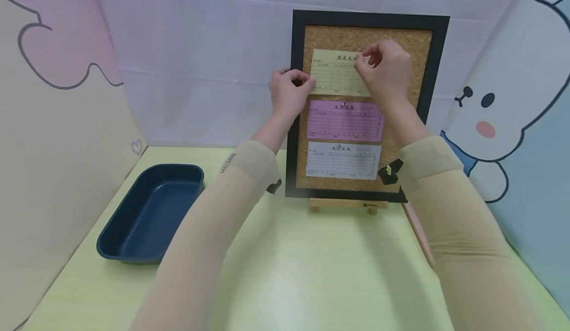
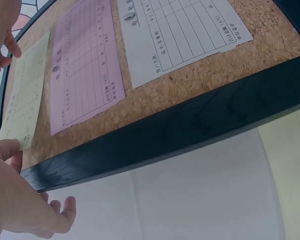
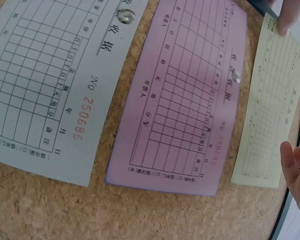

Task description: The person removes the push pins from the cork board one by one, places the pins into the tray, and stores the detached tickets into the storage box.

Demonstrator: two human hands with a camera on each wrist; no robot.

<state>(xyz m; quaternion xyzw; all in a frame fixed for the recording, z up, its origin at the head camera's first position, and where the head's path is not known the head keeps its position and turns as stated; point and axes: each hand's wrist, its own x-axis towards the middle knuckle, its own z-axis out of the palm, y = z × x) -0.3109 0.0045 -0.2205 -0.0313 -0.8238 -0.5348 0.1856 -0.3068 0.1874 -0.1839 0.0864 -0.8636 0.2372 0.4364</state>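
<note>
A yellow receipt slip (image 1: pixel 334 76) lies against the upper part of a black-framed cork board (image 1: pixel 403 172). My left hand (image 1: pixel 288 91) is at its lower left corner, thumb on the paper and index finger close beside it, pinching the edge. By the slip's upper right part is my right hand (image 1: pixel 389 71), with thumb and index finger drawn together; I cannot tell whether something small is between them. Below hang a pink receipt slip (image 1: pixel 345 123) and a white receipt slip (image 1: pixel 343 163). A shiny pushpin (image 3: pixel 235 76) sits in the pink one, another pushpin (image 3: pixel 125 16) in the white.
The board leans on a small wooden stand (image 1: pixel 347 203) on a pale table (image 1: pixel 311 271). To the left stands a deep blue tray (image 1: pixel 149 212). A pink strip (image 1: pixel 418 232) lies partly behind my right forearm. White cloth (image 1: pixel 200 49) hangs behind the board.
</note>
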